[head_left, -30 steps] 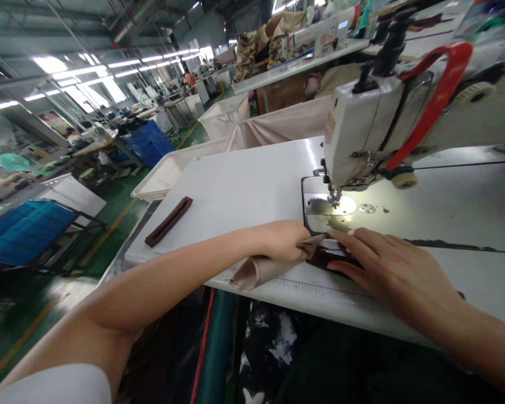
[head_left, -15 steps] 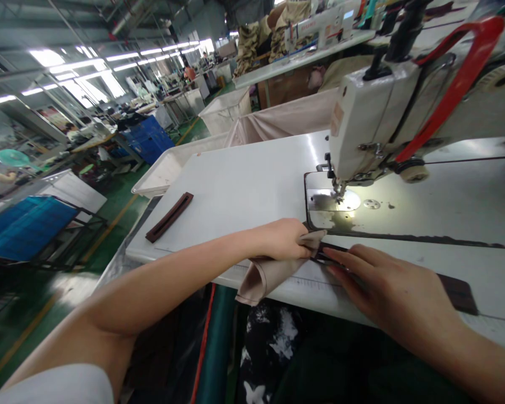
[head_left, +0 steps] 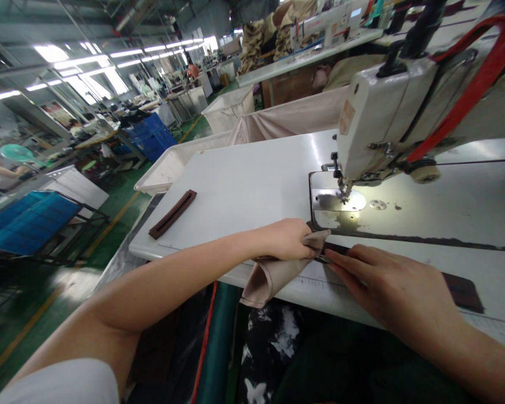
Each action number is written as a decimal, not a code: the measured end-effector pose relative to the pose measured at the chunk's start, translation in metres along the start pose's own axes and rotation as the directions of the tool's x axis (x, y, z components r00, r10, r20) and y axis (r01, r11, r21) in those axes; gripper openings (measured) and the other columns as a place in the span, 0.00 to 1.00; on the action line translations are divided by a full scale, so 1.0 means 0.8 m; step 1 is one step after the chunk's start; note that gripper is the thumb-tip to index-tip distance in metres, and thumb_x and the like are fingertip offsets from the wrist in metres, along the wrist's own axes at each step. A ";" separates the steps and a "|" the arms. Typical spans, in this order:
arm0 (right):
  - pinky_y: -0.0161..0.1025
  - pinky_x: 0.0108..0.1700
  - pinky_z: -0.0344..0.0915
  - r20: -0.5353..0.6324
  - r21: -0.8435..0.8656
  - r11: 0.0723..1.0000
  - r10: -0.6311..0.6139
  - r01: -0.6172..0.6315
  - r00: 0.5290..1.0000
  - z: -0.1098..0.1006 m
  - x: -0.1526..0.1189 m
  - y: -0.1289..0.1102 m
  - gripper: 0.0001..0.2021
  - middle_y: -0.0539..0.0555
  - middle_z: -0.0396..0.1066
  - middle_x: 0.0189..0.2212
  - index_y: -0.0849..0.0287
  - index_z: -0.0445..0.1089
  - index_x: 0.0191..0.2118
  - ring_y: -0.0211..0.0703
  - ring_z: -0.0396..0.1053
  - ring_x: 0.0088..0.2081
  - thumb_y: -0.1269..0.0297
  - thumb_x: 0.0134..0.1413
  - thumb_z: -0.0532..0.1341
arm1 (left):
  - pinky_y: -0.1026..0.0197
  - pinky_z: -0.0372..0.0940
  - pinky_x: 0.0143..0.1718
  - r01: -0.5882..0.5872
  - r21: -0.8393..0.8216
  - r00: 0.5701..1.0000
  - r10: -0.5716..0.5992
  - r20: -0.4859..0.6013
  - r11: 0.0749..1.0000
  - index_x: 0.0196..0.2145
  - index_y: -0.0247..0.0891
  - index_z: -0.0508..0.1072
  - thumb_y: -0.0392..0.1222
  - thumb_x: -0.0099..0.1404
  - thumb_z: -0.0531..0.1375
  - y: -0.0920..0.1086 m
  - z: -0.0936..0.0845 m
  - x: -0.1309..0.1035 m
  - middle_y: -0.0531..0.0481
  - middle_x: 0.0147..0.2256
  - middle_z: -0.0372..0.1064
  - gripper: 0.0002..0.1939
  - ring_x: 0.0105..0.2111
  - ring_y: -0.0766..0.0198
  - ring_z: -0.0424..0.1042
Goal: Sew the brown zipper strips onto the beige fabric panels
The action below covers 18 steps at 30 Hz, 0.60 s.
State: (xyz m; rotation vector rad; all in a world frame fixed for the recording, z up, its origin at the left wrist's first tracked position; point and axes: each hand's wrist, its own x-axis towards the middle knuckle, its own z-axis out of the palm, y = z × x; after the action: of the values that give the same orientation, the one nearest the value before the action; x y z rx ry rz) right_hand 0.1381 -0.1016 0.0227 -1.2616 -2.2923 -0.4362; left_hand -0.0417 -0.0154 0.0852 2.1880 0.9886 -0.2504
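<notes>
My left hand [head_left: 288, 238] is closed around a piece of beige fabric [head_left: 278, 278], whose rolled lower end hangs over the table's front edge. A small folded flap of the same cloth sticks out past its fingertips. Against this cloth, my right hand [head_left: 387, 286] pinches a dark brown strip [head_left: 339, 248] between thumb and fingers. A brown end piece [head_left: 463, 292] shows to the right from under that hand; the palm hides whether both belong to one strip. Behind the hands stands a sewing machine [head_left: 374, 123], its needle area lit and with no cloth beneath it.
Another dark brown strip [head_left: 172, 214], with a long slot, lies at the left of the white sewing table [head_left: 244, 179]. White bins [head_left: 162, 174] stand beyond its left edge. A second sewing machine [head_left: 320, 28] is behind. Another person [head_left: 0, 168] sits far left.
The view has shifted slightly, so the table and machine appear a little further right. Both hands keep their hold, with the right fingertips moved very little against the cloth.
</notes>
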 end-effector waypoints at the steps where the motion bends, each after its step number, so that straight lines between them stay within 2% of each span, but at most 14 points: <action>1: 0.39 0.19 0.48 0.000 -0.003 1.000 0.001 -0.001 1.000 -0.001 0.001 0.000 0.21 0.50 0.68 0.23 0.56 0.75 0.38 0.41 0.66 0.21 0.59 0.67 0.45 | 0.65 0.52 0.24 0.000 -0.001 1.000 0.000 0.001 1.000 0.23 0.36 0.65 0.35 0.62 0.60 0.000 0.000 0.000 0.56 0.20 0.60 0.10 0.22 0.68 0.61; 6: 0.40 0.18 0.47 0.019 -0.008 1.000 0.010 -0.010 1.000 -0.002 0.003 0.000 0.22 0.49 0.69 0.23 0.55 0.75 0.35 0.43 0.67 0.20 0.60 0.67 0.44 | 0.66 0.53 0.25 -0.006 0.006 1.000 0.006 0.000 1.000 0.23 0.35 0.65 0.35 0.62 0.60 0.000 0.000 0.000 0.56 0.21 0.60 0.10 0.23 0.68 0.61; 12: 0.40 0.19 0.49 0.016 -0.013 1.000 0.010 -0.010 1.000 -0.002 0.003 0.001 0.22 0.49 0.70 0.24 0.55 0.75 0.35 0.43 0.68 0.20 0.59 0.67 0.45 | 0.65 0.54 0.25 -0.002 -0.003 1.000 0.002 0.001 1.000 0.24 0.35 0.67 0.36 0.62 0.60 -0.001 0.001 0.001 0.56 0.21 0.61 0.09 0.23 0.67 0.62; 18: 0.40 0.21 0.50 0.074 -0.003 1.000 -0.030 0.030 0.997 -0.002 0.010 0.001 0.19 0.51 0.71 0.26 0.55 0.75 0.35 0.44 0.68 0.22 0.64 0.65 0.46 | 0.65 0.55 0.27 -0.001 -0.016 1.000 0.001 -0.004 1.000 0.26 0.35 0.70 0.36 0.62 0.60 -0.004 0.003 0.002 0.54 0.22 0.64 0.07 0.24 0.66 0.64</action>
State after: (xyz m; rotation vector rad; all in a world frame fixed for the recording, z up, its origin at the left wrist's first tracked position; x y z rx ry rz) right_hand 0.1356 -0.0967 0.0285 -1.2665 -2.3764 -0.4113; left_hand -0.0428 -0.0147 0.0816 2.1750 0.9886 -0.2373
